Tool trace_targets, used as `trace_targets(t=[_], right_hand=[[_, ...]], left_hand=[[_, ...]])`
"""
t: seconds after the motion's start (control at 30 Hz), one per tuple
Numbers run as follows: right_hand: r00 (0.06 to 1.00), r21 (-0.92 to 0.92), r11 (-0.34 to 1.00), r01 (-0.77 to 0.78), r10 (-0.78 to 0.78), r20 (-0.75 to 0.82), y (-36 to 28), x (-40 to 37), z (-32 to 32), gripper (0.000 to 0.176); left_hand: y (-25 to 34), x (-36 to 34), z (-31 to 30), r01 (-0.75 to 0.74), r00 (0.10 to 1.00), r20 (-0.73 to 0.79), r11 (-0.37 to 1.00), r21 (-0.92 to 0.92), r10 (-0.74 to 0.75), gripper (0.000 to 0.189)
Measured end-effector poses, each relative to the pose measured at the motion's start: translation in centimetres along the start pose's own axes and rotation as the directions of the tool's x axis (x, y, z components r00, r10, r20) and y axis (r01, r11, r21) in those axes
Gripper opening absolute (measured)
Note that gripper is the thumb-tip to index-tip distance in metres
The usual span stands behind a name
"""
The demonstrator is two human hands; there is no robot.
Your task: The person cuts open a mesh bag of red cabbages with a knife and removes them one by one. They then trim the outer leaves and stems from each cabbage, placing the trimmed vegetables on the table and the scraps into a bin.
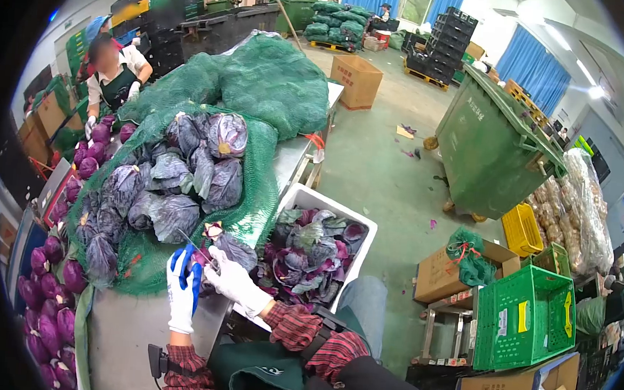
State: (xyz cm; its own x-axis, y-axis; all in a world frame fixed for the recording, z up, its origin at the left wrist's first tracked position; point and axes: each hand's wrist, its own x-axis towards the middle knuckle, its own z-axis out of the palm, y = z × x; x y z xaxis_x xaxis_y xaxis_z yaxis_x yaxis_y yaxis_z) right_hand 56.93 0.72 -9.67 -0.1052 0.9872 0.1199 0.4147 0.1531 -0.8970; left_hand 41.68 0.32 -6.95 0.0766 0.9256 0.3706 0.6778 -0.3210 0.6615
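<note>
My left hand [183, 291], in a white and blue glove, is closed against a purple cabbage [201, 258], mostly hidden between the two hands. My right hand [237, 283], in a white glove, is closed beside it. A thin knife blade [190, 242] slants up and left from the right hand's fingers; its handle is hidden. Just beyond the hands lies a cabbage [236, 251] with a pale cut stem. Farther off, dark-leaved red cabbages [175, 215] are heaped on an opened green mesh bag [258, 192]. Below them shows the metal table [139, 327].
At my right, a white bin [366, 245] holds loose cabbage leaves. Peeled purple cabbages [48, 307] line the left side. Full mesh sacks [272, 85] sit on the table's far end. A co-worker [116, 72] stands at far left. A green crate [526, 319] and wheeled bin [486, 145] stand right.
</note>
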Motion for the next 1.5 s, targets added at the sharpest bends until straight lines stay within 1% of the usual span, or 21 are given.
trace_targets(t=[0.1,0.13,0.2,0.27,0.3,0.4,0.47,0.53,0.57,0.67,0.7,0.73,0.83,0.9,1.03,1.13,1.23,1.27,1.33,1.47,1.5], right_hand=[[0.997,0.05,0.998,0.029,-0.033,0.077,-0.1,0.3,-0.9,0.039],[0.962,0.06,0.966,0.252,-0.243,-0.127,1.1,0.6,-0.5,0.026],[0.981,0.192,0.981,-0.013,0.05,-0.186,3.8,1.2,-2.7,0.018],[0.911,0.262,0.924,-0.279,0.341,-0.232,6.3,0.9,-4.6,0.017],[0.892,0.167,0.944,-0.286,0.326,-0.313,7.9,1.2,-4.7,0.018],[0.808,-0.222,0.938,-0.267,0.092,-0.582,9.6,1.1,-4.0,0.019],[0.756,-0.268,0.957,0.108,-0.254,-0.603,6.8,0.1,-4.4,0.036],[0.906,-0.097,0.99,0.101,-0.132,-0.402,4.9,-1.0,-4.2,0.048],[0.953,-0.103,0.992,0.071,-0.098,-0.287,3.2,-1.7,-4.7,0.049],[0.981,-0.385,0.922,0.034,-0.104,-0.164,3.1,-2.9,-4.9,0.053],[0.995,-0.359,0.93,-0.083,0.059,-0.077,3.1,-2.9,-5.4,0.054],[0.994,-0.402,0.915,0.029,-0.068,-0.081,3.1,-3.4,-5.7,0.052],[0.995,-0.345,0.934,0.093,-0.103,-0.012,2.3,-4.3,-5.9,0.053],[0.965,-0.38,0.894,0.239,-0.263,-0.012,1.8,-4.5,-5.8,0.048],[0.959,-0.482,0.836,0.263,-0.28,0.037,0.7,-3.5,-6.5,0.044],[0.984,-0.594,0.784,0.18,-0.15,0.1,0.8,-2.8,-6.8,0.043],[0.931,-0.42,0.837,0.351,-0.361,0.06,6.0,-2.1,-7.1,0.047],[0.944,-0.419,0.845,0.331,-0.302,0.137,7.4,-2.2,-8.1,0.048],[0.949,-0.667,0.742,0.071,0.156,0.274,7.8,-3.0,-10.2,0.047],[0.964,-0.458,0.853,0.25,-0.266,0.031,7.0,-4.0,-7.7,0.051],[0.974,-0.435,0.875,0.215,-0.225,0.03,5.3,-3.7,-6.7,0.052]], left_hand=[[-0.9,-0.2,0.1,0.022,0.999,0.051,0.958,-0.285,-0.008,0.041],[-1.0,-0.1,0.1,0.028,0.999,0.049,0.958,-0.285,-0.015,0.041],[-1.1,0.1,-0.3,0.099,0.995,0.021,0.872,-0.48,-0.102,0.042],[-1.4,0.3,-1.1,0.106,0.994,0.027,0.847,-0.521,-0.107,0.043],[-1.9,0.4,-1.5,0.086,0.996,0.015,0.884,-0.46,-0.09,0.044],[-3.7,-0.1,-1.8,0.155,0.988,0.042,0.9,-0.408,-0.151,0.041],[-4.5,-0.1,-1.3,0.148,0.987,0.0,0.91,-0.387,-0.16,0.038],[-4.2,-0.4,-1.2,0.015,0.991,-0.126,0.973,-0.23,-0.045,0.038],[-3.6,-0.3,-1.0,0.065,0.988,-0.107,0.937,-0.342,-0.107,0.039],[-2.5,0.4,-0.8,0.091,0.987,-0.073,0.871,-0.483,-0.144,0.041],[-2.5,0.6,-0.8,0.086,0.987,-0.087,0.907,-0.412,-0.133,0.041],[-2.3,0.9,-0.9,0.061,0.991,-0.089,0.943,-0.326,-0.095,0.04],[-2.8,1.7,-0.8,0.083,0.993,-0.047,0.929,-0.359,-0.107,0.041],[-2.5,2.1,-0.8,0.074,0.996,-0.016,0.91,-0.407,-0.088,0.04],[-1.8,2.7,-1.0,0.072,0.997,0.008,0.914,-0.399,-0.075,0.036],[-2.0,3.2,-0.7,0.066,0.997,0.067,0.919,-0.389,-0.043,0.039],[-2.2,3.2,-0.7,0.06,0.995,0.095,0.913,-0.404,-0.023,0.04],[-2.5,3.4,-0.6,0.122,0.991,0.113,0.858,-0.499,-0.075,0.038],[-3.3,3.6,-0.4,0.175,0.984,0.137,0.791,-0.586,-0.117,0.036],[-2.9,3.3,0.3,0.162,0.987,0.081,0.806,-0.569,-0.141,0.034],[-2.3,3.1,0.4,0.083,0.996,0.029,0.887,-0.453,-0.079,0.034]])
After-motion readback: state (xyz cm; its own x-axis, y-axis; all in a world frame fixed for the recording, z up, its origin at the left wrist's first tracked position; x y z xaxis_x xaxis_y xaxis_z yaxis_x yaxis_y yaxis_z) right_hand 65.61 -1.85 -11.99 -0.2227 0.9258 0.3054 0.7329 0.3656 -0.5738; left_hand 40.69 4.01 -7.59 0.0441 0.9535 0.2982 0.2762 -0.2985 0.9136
